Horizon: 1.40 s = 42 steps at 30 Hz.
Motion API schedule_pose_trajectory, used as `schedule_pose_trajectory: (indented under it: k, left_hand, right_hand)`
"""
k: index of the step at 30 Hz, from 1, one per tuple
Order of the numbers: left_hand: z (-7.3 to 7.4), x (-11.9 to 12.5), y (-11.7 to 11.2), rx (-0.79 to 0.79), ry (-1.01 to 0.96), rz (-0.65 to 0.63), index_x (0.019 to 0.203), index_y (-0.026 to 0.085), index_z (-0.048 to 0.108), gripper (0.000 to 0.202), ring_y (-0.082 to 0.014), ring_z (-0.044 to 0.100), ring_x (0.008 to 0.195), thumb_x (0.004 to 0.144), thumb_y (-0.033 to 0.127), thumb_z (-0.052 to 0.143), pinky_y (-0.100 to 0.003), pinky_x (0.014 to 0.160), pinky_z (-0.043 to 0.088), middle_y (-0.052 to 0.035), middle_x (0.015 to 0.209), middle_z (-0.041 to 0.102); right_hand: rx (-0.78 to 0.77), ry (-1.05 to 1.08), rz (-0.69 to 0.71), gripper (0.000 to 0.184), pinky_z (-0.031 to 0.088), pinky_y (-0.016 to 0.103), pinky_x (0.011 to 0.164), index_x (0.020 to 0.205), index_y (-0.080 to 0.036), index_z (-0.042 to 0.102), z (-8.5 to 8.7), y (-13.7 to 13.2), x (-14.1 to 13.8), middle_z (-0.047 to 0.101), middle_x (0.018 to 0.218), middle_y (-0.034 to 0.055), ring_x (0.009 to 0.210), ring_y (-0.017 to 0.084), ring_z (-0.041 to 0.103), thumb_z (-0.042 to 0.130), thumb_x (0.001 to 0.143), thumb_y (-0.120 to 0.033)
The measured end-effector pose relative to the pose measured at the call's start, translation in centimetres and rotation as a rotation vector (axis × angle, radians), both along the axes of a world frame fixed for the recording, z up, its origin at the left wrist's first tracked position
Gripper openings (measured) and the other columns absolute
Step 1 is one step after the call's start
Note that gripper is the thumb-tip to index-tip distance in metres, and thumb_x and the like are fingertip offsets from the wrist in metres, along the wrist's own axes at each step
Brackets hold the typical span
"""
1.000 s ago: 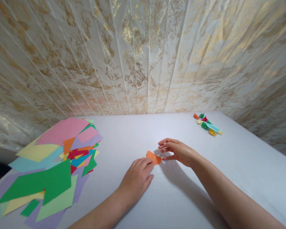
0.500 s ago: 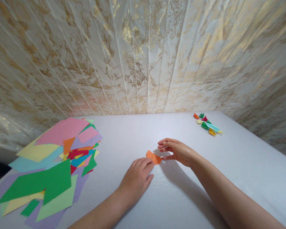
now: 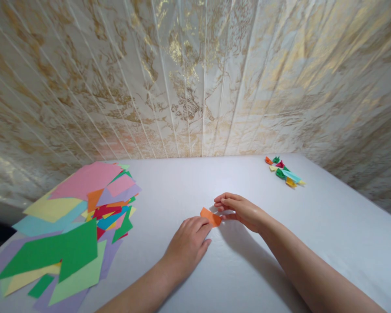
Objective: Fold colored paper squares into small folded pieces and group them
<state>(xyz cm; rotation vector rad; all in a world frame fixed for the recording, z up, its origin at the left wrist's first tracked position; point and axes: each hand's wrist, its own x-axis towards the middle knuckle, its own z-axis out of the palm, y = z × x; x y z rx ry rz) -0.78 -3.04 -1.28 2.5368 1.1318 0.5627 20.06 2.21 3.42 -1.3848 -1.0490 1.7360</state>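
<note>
A small folded piece of orange paper (image 3: 211, 216) lies on the white table in front of me. My left hand (image 3: 190, 237) holds it down, the fingertips over its lower left edge and the thumb resting apart on the table. My right hand (image 3: 236, 209) is at the paper's right end, its fingers apart and slightly bent. The right thumb is beside the paper's right tip; whether it touches is too fine to tell. The part of the paper under my left fingers is hidden.
At the left lies a spread heap of coloured paper sheets (image 3: 74, 248) and scraps, with a pink sheet (image 3: 87, 180) at its far end. Several small folded paper pieces (image 3: 285, 172) sit at the far right of the table (image 3: 179, 182). A gold-patterned curtain (image 3: 189, 87) hangs behind.
My right hand has shifted slightly down and left, towards the orange paper. My left hand stays on the paper, and the paper has hardly moved.
</note>
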Motion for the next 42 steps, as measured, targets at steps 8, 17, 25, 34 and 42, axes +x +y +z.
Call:
schedule_pose_trajectory:
  k: [8, 17, 25, 34, 42]
  left_hand:
    - [0.0, 0.2, 0.4, 0.005, -0.023, 0.017, 0.116, 0.024, 0.059, 0.029, -0.0226, 0.057, 0.108, 0.089, 0.013, 0.055, -0.042, 0.095, 0.049, -0.0050, 0.114, 0.064]
    - [0.0, 0.1, 0.2, -0.006, -0.007, 0.014, 0.117, 0.021, 0.059, 0.031, -0.0227, 0.057, 0.110, 0.088, 0.011, 0.058, -0.042, 0.098, 0.048, -0.0054, 0.117, 0.064]
    - [0.0, 0.0, 0.0, 0.021, 0.007, 0.005, 0.123, 0.020, 0.056, 0.039, -0.0248, 0.056, 0.115, 0.085, 0.009, 0.059, -0.045, 0.101, 0.047, -0.0076, 0.124, 0.063]
    - [0.0, 0.0, -0.1, -0.017, -0.021, 0.025, 0.121, 0.020, 0.058, 0.036, -0.0239, 0.056, 0.112, 0.086, 0.010, 0.059, -0.044, 0.100, 0.047, -0.0069, 0.120, 0.062]
    - [0.3, -0.7, 1.3, -0.022, -0.229, 0.127, 0.107, 0.023, 0.060, 0.023, -0.0190, 0.057, 0.104, 0.092, 0.008, 0.050, -0.035, 0.093, 0.049, -0.0034, 0.109, 0.062]
  right_hand:
    - [0.138, -0.014, 0.061, 0.016, 0.049, 0.027, 0.074, 0.086, -0.018, 0.065, -1.1, -0.2, -0.4, 0.063, 0.087, 0.0024, 0.082, 0.014, 0.058, 0.066, 0.077, -0.031]
    - [0.186, -0.116, 0.069, 0.016, 0.048, 0.029, 0.073, 0.085, -0.018, 0.061, -3.0, 0.3, -0.7, 0.064, 0.079, -0.0006, 0.074, 0.014, 0.059, 0.063, 0.070, -0.024]
    - [0.260, -0.255, 0.114, 0.010, 0.046, 0.026, 0.060, 0.083, -0.018, 0.058, -3.6, 0.1, -1.1, 0.061, 0.073, -0.0019, 0.062, 0.013, 0.056, 0.059, 0.074, -0.021]
    - [0.511, -0.771, 0.267, 0.010, 0.038, 0.023, 0.064, 0.079, -0.019, 0.057, -2.9, -1.7, -2.5, 0.063, 0.076, -0.0003, 0.071, 0.014, 0.057, 0.054, 0.076, -0.010]
    - [0.635, -1.040, 0.337, 0.021, 0.035, 0.022, 0.066, 0.099, -0.021, 0.055, -2.6, -3.2, -3.7, 0.059, 0.098, 0.0026, 0.083, 0.014, 0.058, 0.044, 0.086, -0.008]
